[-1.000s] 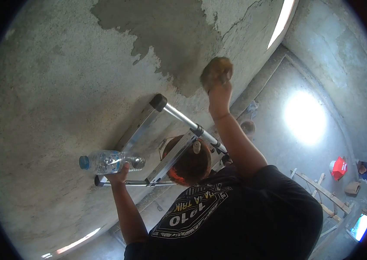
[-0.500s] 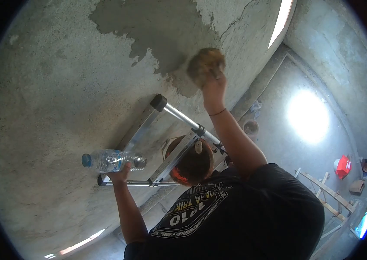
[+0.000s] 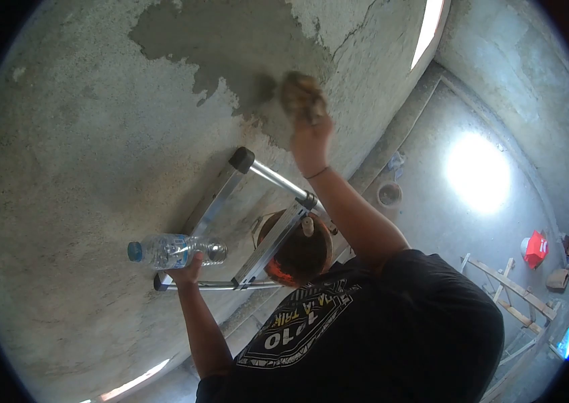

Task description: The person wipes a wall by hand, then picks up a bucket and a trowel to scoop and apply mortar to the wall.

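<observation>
My right hand [image 3: 313, 142] is stretched up to the wall, its fingers wrapped round a brownish-yellow, sponge-like pad [image 3: 302, 97], both smeared by motion. Behind the pad lies a darker, damp-looking patch of plaster [image 3: 210, 50] with a ragged edge. Lower on the left, my left hand [image 3: 186, 270] grips a clear plastic bottle [image 3: 171, 251] with a blue cap, lying sideways in this view. That hand is right by the end of an aluminium ladder [image 3: 271, 245] set against the wall. An orange-rimmed bucket [image 3: 291, 258] with a dark inside and a tool handle [image 3: 308, 226] sits behind the rails.
A crack [image 3: 358, 33] runs through the wall above the patch. On the floor below are a small bucket [image 3: 389, 195], a wooden frame [image 3: 509, 287] and a red and white object [image 3: 535, 249]. Bright light glares off the floor at right.
My right hand and the pad have shifted a little left across the damp patch. The left hand stays on the bottle by the ladder. The view has moved slightly.
</observation>
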Action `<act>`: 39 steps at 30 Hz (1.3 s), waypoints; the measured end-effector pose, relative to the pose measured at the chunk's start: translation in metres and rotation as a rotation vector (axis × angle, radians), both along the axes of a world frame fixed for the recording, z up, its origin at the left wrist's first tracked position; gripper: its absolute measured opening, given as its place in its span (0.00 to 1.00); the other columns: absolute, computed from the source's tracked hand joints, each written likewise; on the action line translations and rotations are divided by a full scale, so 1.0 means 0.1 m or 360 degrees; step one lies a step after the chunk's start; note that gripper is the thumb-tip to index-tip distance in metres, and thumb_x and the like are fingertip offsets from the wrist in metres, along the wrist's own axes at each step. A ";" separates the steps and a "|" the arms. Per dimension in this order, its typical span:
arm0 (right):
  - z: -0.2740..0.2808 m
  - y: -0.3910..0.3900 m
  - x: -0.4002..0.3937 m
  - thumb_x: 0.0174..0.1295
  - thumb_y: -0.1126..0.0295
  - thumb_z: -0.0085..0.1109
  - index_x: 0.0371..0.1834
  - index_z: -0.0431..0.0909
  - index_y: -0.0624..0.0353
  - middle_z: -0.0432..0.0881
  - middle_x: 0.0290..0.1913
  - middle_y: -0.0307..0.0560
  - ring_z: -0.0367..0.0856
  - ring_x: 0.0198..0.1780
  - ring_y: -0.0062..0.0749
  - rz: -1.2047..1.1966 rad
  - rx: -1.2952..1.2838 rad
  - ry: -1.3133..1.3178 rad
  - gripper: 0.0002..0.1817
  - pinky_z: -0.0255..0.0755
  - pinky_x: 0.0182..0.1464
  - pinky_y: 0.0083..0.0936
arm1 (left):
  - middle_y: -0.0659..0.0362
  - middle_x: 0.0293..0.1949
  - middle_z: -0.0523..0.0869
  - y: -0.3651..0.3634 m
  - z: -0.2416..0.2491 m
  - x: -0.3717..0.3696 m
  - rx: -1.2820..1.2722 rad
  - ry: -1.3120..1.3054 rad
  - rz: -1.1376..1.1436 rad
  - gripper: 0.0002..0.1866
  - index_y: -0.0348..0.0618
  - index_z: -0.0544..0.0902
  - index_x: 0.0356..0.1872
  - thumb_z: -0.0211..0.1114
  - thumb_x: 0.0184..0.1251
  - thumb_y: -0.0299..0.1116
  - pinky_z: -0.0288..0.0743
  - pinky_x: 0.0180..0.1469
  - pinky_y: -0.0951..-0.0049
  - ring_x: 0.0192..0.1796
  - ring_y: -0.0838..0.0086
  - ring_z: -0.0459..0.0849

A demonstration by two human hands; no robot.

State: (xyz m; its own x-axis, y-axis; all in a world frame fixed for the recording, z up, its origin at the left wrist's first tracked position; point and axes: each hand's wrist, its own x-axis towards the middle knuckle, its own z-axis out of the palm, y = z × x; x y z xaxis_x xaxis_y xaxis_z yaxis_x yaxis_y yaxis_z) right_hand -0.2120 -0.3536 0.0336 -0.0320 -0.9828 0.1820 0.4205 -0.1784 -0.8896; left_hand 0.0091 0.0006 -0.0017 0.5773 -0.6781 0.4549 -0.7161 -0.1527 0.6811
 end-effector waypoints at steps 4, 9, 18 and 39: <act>-0.35 -0.45 0.09 0.70 0.77 0.51 0.58 0.75 0.68 0.82 0.52 0.48 0.77 0.55 0.24 -0.0264 0.0184 -0.0081 0.15 0.69 0.57 0.23 | 0.56 0.48 0.81 -0.03 0.01 -0.03 0.0040 -0.0145 0.0089 0.45 0.40 0.74 0.56 0.79 0.42 0.62 0.72 0.59 0.60 0.52 0.63 0.81; 0.18 -0.21 0.46 0.67 0.78 0.54 0.57 0.76 0.67 0.84 0.48 0.47 0.77 0.52 0.24 -0.0214 -0.0020 -0.0243 0.15 0.71 0.55 0.24 | 0.57 0.47 0.82 -0.06 0.04 -0.07 -0.0056 0.0081 0.0036 0.44 0.40 0.73 0.56 0.80 0.43 0.60 0.73 0.58 0.60 0.50 0.65 0.82; -0.29 -0.40 0.12 0.65 0.80 0.54 0.52 0.78 0.67 0.84 0.43 0.49 0.77 0.45 0.24 -0.0223 0.0227 -0.0317 0.13 0.71 0.46 0.25 | 0.56 0.51 0.79 -0.05 0.00 -0.07 -0.0138 0.0063 -0.0002 0.48 0.38 0.70 0.59 0.81 0.43 0.59 0.72 0.59 0.64 0.52 0.67 0.79; 0.24 -0.19 0.43 0.70 0.75 0.50 0.56 0.76 0.68 0.82 0.48 0.43 0.77 0.44 0.24 -0.0321 -0.0116 -0.0444 0.14 0.70 0.46 0.20 | 0.56 0.48 0.81 -0.09 0.06 -0.09 0.0090 -0.0144 0.0069 0.45 0.39 0.72 0.57 0.81 0.42 0.58 0.73 0.57 0.62 0.50 0.66 0.81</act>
State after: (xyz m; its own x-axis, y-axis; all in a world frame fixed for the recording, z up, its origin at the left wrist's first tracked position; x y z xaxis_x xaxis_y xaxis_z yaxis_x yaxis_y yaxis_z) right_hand -0.1692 -0.3724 0.0574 -0.2826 -0.9364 0.2081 0.5956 -0.3413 -0.7271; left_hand 0.0000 -0.0082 0.0044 0.5650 -0.6794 0.4682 -0.7663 -0.2216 0.6031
